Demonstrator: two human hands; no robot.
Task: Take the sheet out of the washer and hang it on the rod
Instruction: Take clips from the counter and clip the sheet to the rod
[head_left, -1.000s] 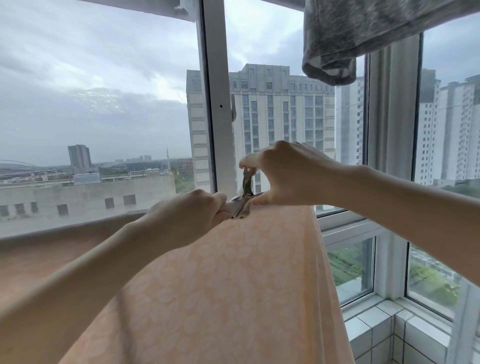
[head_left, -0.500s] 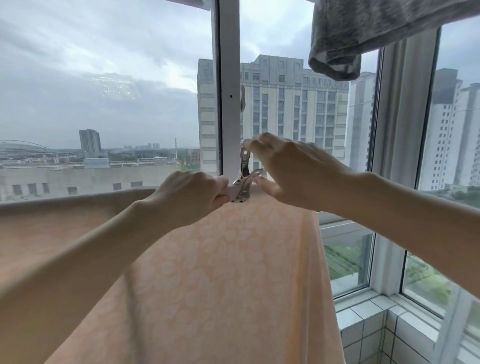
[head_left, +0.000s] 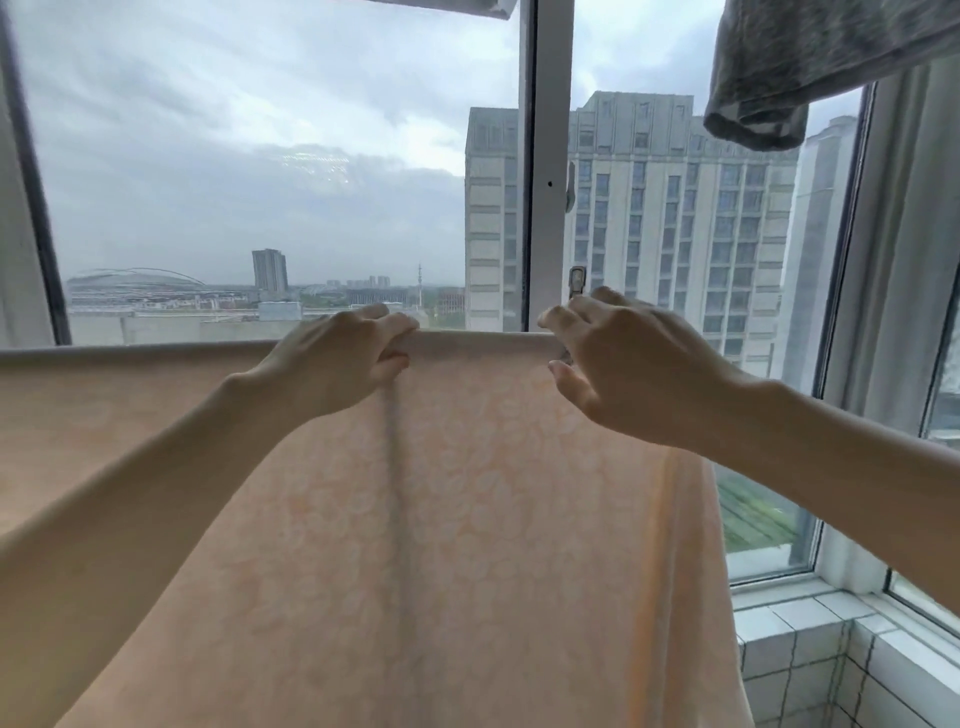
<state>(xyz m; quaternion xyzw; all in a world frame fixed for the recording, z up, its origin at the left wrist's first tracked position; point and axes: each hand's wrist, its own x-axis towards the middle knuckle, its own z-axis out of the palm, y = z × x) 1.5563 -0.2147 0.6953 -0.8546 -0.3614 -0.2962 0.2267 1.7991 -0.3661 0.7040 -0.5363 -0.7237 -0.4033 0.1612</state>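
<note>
A wide window (head_left: 545, 156) fills the far side of the scene, and through its glass a tall pale building (head_left: 675, 208) is seen under a grey sky. In front of it a peach patterned sheet (head_left: 467, 519) is hung over a straight horizontal line. Its top fold runs from the left edge to just right of the middle post, and the cloth falls toward the near bottom edge. What carries it is covered by the fabric. At the top right a grey garment (head_left: 810, 62) is hung higher up, well apart from the sheet. A white tiled ledge (head_left: 795, 639) is seen at the bottom right, below the window.

The left hand (head_left: 332, 364) is placed on the top fold, left of the middle post. Its fingers are curled together over the edge and the thumb is pressed in beneath, so the cloth is pinched, and a vertical crease is drawn down from the grip. The right hand (head_left: 634, 369) is held at the right end of the fold, its fingers loosely bent and slightly spread, with the thumb kept apart below them. A small metal clip (head_left: 575, 280) is seen upright on the fold just behind the fingertips. Whether it is touched cannot be told.
</note>
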